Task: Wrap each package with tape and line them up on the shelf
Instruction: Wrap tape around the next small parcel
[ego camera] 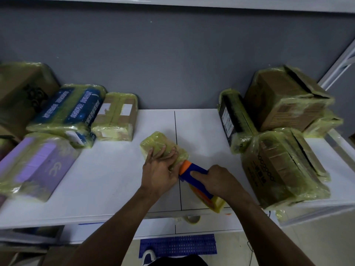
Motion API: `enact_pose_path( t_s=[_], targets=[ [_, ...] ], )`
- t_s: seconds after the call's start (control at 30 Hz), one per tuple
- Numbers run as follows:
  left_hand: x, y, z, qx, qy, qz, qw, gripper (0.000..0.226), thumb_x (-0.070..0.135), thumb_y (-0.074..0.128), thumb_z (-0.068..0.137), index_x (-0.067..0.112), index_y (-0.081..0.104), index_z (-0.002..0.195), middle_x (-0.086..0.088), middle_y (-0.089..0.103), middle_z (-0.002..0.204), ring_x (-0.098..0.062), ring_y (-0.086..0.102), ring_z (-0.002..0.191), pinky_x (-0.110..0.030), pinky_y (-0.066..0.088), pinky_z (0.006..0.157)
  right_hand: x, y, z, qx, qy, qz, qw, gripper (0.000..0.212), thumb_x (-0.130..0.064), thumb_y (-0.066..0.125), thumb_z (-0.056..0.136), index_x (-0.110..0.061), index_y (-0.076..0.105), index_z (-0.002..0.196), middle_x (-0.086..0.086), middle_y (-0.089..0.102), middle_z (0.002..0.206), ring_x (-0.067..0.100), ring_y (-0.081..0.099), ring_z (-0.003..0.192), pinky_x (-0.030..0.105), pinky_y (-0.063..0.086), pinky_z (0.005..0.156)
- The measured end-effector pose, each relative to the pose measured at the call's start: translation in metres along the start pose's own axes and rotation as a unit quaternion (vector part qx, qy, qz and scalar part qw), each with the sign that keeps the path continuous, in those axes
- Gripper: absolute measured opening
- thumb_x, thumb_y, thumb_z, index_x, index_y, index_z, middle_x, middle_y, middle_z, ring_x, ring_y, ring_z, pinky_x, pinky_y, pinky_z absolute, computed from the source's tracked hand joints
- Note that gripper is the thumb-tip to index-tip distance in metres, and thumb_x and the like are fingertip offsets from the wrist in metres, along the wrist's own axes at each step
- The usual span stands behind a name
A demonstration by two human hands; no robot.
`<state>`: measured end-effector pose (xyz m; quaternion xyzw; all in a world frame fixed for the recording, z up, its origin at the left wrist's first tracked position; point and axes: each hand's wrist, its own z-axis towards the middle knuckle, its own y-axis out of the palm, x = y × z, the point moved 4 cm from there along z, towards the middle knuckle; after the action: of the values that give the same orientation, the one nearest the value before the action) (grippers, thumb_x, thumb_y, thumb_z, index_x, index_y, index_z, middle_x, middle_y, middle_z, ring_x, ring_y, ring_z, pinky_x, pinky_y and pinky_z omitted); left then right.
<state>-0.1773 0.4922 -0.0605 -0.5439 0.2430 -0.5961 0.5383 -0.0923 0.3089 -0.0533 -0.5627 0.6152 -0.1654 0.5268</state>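
Now, past the wrapped row (pixel 67 114) on your left, your left hand (pixel 159 169) lies flat, fingers spread, pressing the small package (pixel 153 141) onto the shelf (pixel 115 179) — its long axis runs from far-left to near-right. The tape dispenser (pixel 193 167) touches its near right end, gripped in your right hand (pixel 217 181) — I'd pull along that axis; the stack (pixel 284 104) sits well right

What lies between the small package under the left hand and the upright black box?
In the head view, only bare white shelf separates the small package from the black box.
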Motion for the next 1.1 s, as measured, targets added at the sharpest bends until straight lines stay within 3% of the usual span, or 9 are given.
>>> enact_pose_path(
  t_s=[0.13,0.23,0.4,0.5,0.6,0.7,0.8,1.0,1.1],
  targets=[
    [0.001,-0.002,0.0,0.023,0.0,0.01,1.0,0.046,0.05,0.047,0.098,0.023,0.071,0.128,0.009,0.067,0.132,-0.017,0.047,0.141,-0.049,0.024,0.123,-0.007,0.004,-0.002,0.032,-0.015,-0.074,0.997,0.057,-0.072,0.054,0.087,-0.016,0.055,0.076,0.0,0.062,0.074,0.019,0.064,0.066,0.029,0.05,0.061],
    [0.0,-0.007,0.0,0.04,-0.003,0.002,0.999,0.053,0.056,0.043,0.097,0.022,0.073,0.124,0.008,0.068,0.13,-0.018,0.05,0.139,-0.051,0.027,0.122,-0.005,0.002,0.0,0.031,-0.003,-0.029,0.999,0.061,-0.071,0.055,0.089,-0.012,0.06,0.076,0.003,0.064,0.072,0.02,0.066,0.065,0.031,0.049,0.061],
    [-0.019,-0.009,0.002,0.033,-0.062,0.0,0.998,0.052,0.057,0.043,0.096,0.027,0.066,0.131,0.013,0.058,0.144,-0.015,0.033,0.15,-0.054,-0.002,0.126,0.013,-0.007,0.0,0.011,0.007,0.07,0.997,0.063,-0.069,0.057,0.092,-0.008,0.066,0.079,0.003,0.068,0.069,0.015,0.067,0.062,0.027,0.048,0.059],
    [-0.028,-0.01,-0.005,0.052,-0.087,-0.039,0.994,0.054,0.058,0.062,0.089,0.031,0.059,0.135,0.017,0.052,0.149,-0.016,0.023,0.153,-0.055,0.021,0.122,0.015,-0.016,-0.003,0.014,-0.006,0.148,0.989,0.054,-0.062,0.058,0.095,-0.015,0.062,0.068,-0.006,0.061,0.049,0.0,0.057,0.042,0.014,0.037,0.045],
    [-0.028,-0.006,-0.014,0.059,-0.073,-0.078,0.993,0.058,0.047,0.077,0.085,0.03,0.059,0.137,0.013,0.046,0.154,-0.015,0.029,0.151,-0.04,0.046,0.106,0.015,-0.017,-0.008,0.008,-0.046,0.241,0.969,0.049,-0.054,0.059,0.098,-0.019,0.056,0.064,-0.008,0.058,0.047,0.0,0.053,0.041,0.013,0.036,0.044],
    [-0.03,-0.003,-0.019,0.086,-0.102,-0.214,0.968,0.044,0.03,0.066,0.097,0.027,0.058,0.14,-0.006,0.039,0.159,-0.025,0.038,0.146,-0.034,0.039,0.109,0.016,-0.008,-0.014,-0.009,-0.069,0.279,0.958,0.044,-0.05,0.061,0.099,-0.017,0.057,0.069,-0.006,0.06,0.052,0.003,0.055,0.046,0.013,0.037,0.047],
    [-0.028,0.006,-0.031,0.061,-0.096,-0.091,0.989,0.052,0.033,0.064,0.096,0.034,0.051,0.146,0.001,0.027,0.163,-0.02,0.024,0.15,-0.027,0.023,0.114,0.019,-0.007,-0.019,-0.028,-0.068,0.326,0.943,0.038,-0.044,0.062,0.099,-0.016,0.065,0.074,-0.005,0.07,0.062,0.005,0.064,0.054,0.013,0.043,0.05],
    [-0.03,0.0,-0.031,0.108,-0.022,-0.18,0.977,0.049,0.006,0.081,0.084,0.013,0.068,0.131,-0.009,0.054,0.142,0.006,0.033,0.14,-0.009,0.036,0.109,0.028,-0.007,-0.026,-0.037,-0.059,0.326,0.943,0.048,-0.058,0.065,0.088,-0.01,0.071,0.091,0.002,0.077,0.082,0.021,0.074,0.08,0.031,0.052,0.072],
    [-0.029,0.0,-0.031,0.076,0.012,-0.15,0.986,0.047,0.022,0.073,0.092,0.02,0.062,0.138,0.001,0.049,0.151,-0.01,0.029,0.15,-0.026,0.035,0.116,0.03,-0.007,-0.031,-0.046,-0.066,0.314,0.946,0.05,-0.062,0.062,0.082,-0.013,0.068,0.087,-0.001,0.075,0.078,0.014,0.072,0.072,0.023,0.048,0.066]
  ],
)
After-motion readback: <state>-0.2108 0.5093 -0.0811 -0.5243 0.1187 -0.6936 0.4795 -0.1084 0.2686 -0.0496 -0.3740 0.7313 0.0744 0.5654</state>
